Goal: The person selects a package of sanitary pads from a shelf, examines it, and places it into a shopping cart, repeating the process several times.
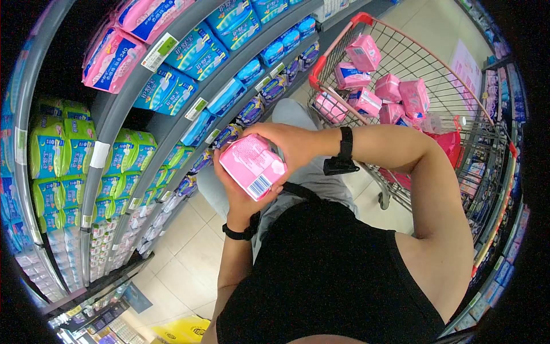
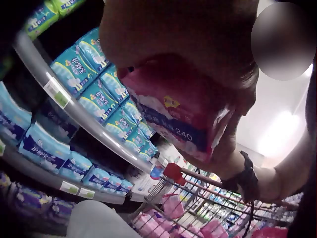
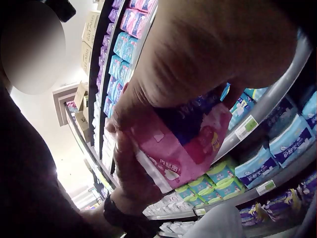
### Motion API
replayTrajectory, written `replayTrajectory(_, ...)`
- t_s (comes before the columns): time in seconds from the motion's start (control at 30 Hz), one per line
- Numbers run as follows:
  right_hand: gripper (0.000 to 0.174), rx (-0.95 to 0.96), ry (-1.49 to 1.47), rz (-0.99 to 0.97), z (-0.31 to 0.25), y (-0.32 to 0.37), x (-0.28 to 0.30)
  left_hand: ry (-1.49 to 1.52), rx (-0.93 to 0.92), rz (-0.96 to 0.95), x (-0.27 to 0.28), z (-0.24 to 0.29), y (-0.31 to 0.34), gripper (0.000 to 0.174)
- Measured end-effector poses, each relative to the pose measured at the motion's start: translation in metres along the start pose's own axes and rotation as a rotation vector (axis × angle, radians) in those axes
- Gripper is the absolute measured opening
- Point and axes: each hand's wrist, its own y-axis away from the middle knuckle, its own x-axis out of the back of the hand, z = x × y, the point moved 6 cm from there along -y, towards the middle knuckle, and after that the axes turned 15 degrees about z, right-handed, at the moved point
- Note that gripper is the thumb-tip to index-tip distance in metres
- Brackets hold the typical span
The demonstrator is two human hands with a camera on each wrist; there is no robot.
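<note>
Both hands hold one pink package (image 1: 254, 166) in front of the body, its barcode side facing up toward the head camera. My left hand (image 1: 234, 189) grips it from the left and below, while my right hand (image 1: 295, 146) is curled round its upper right side. In the left wrist view, "240" shows on the package (image 2: 173, 111) beneath the left hand (image 2: 183, 29). The right wrist view has the package (image 3: 173, 148) between the right hand (image 3: 183, 54) and the left hand (image 3: 130, 171). Part of its surface is hidden by the hands.
Curved shelves (image 1: 123, 109) on the left carry pink, blue, green and purple packages. A wire cart (image 1: 317, 67) with red corners stands at the right, with several pink packages (image 1: 413, 97) inside. Tiled floor (image 1: 186, 258) shows below, with a yellow item (image 1: 182, 329) near the bottom edge.
</note>
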Motion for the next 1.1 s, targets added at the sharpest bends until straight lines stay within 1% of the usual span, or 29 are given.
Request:
replayTrajectory(0.1,0.121,-0.028,-0.052,-0.030,-0.001,0.000,0.000,0.080,0.117,0.050,0.002,-0.007,0.004,0.139)
replayTrajectory(0.17,0.129,0.010,-0.079,-0.046,-0.001,0.000,0.000,0.094,0.208,0.102,0.001,-0.007,0.005,0.138)
replayTrajectory(0.3,0.140,0.080,-0.039,-0.054,-0.001,0.003,-0.003,0.006,0.058,0.116,0.009,0.000,0.003,0.129)
replayTrajectory(0.37,0.136,0.151,-0.042,-0.041,-0.004,0.005,-0.004,-0.009,-0.006,0.103,0.013,0.002,0.003,0.127)
replayTrajectory(0.4,0.134,0.186,-0.044,-0.034,-0.005,0.006,-0.004,0.002,0.000,0.106,0.013,0.001,0.003,0.125)
replayTrajectory(0.5,0.125,0.135,-0.142,-0.029,-0.007,0.005,-0.007,0.022,0.005,0.117,0.014,0.001,0.004,0.121)
replayTrajectory(0.6,0.115,-0.008,-0.193,-0.080,-0.005,0.001,-0.009,0.020,-0.010,0.127,0.014,0.004,0.002,0.121)
replayTrajectory(0.7,0.106,0.027,-0.125,-0.063,0.001,0.002,-0.010,0.036,-0.009,0.133,0.015,0.003,0.002,0.120)
replayTrajectory(0.8,0.103,0.004,-0.059,-0.091,0.011,0.004,-0.013,0.055,-0.018,0.129,0.014,0.007,0.000,0.120)
replayTrajectory(0.9,0.101,-0.013,-0.077,-0.109,0.012,0.005,-0.014,0.049,-0.026,0.109,0.015,0.008,0.000,0.119)
replayTrajectory(0.97,0.102,-0.003,-0.073,-0.118,0.016,0.006,-0.016,0.071,-0.013,0.094,0.019,0.003,0.003,0.119)
replayTrajectory(1.1,0.107,0.028,-0.047,-0.115,0.015,0.006,-0.016,0.015,-0.024,0.104,0.019,0.006,0.004,0.118)
